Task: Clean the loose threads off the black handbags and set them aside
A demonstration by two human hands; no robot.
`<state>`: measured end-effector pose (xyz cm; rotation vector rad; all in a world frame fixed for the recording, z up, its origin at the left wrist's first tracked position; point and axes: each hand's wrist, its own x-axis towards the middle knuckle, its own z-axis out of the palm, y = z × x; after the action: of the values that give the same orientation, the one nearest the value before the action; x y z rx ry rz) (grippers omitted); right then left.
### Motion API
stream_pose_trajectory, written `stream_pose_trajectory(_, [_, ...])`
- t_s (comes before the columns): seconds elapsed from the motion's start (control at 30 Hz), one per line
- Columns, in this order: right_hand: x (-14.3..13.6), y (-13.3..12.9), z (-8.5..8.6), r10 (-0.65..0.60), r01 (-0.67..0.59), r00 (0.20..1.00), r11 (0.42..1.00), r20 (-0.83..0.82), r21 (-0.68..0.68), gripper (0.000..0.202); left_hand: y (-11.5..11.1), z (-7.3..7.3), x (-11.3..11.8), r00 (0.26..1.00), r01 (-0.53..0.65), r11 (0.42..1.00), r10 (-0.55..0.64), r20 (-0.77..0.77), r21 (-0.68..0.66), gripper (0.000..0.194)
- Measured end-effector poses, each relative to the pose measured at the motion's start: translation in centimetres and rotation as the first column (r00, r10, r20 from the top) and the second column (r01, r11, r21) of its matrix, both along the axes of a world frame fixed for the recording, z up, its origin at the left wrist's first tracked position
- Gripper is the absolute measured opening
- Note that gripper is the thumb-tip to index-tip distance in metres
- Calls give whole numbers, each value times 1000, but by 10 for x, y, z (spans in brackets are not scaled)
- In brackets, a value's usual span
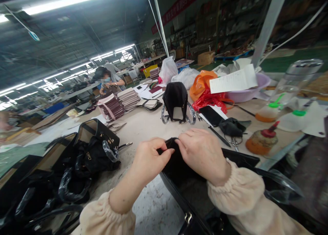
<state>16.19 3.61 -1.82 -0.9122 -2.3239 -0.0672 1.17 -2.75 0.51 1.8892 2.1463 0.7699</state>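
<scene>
A black bag (176, 200) lies open toward the camera at the lower centre, with a metal clasp on its near edge. My left hand (152, 159) pinches the bag's far rim between thumb and fingers. Right beside it, my right hand (202, 153) grips the same rim, fingers closed. The two hands almost touch. Beyond them a second black bag (175, 98) stands upright, its handles wrapped in clear plastic. Several more black bags (94, 153) are lined up on the left.
Stacked panels (111, 106) sit at the back left, near a masked person (107, 81). On the right are a phone (212, 116), scissors (234, 142), a red-capped bottle (262, 139), green-tipped bottles (293, 120), an orange bag (201, 82) and a purple basin (258, 86). A metal pole rises behind.
</scene>
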Motion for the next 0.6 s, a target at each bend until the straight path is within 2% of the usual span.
stream_pose_trajectory(0.17, [0,0,-1,4,-4,1000,1000,0,-29,20,-1,-4,-3,998,-55,998,55,11,-11,23])
stream_pose_trajectory(0.37, [1,-1,-1,83,-82,997,993,5,-83,18,0,-7,-5,997,-77,997,77,7,-8,23])
stream_pose_trajectory(0.5, [1,-1,-2,33,-30,999,995,36,-99,21,1,-5,-1,995,-91,995,92,30,-40,21])
stream_pose_trajectory(0.6, [-1,0,-2,-7,14,997,996,79,-85,24,-1,-7,1,986,-74,997,71,152,10,13])
